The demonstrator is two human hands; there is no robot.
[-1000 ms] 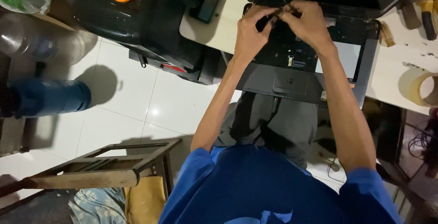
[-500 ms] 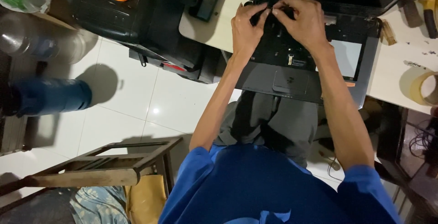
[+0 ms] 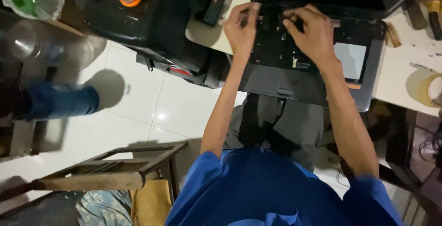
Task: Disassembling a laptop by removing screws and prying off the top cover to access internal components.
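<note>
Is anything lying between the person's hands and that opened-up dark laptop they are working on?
Nothing visible does. The left hand and the right hand both rest directly on the dark, keyboardless laptop base, fingertips on its upper deck. The roll of tape lies off to the side on the white table.

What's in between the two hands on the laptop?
In the head view, only the laptop's dark opened-up top lies between the left hand and the right hand.
</note>
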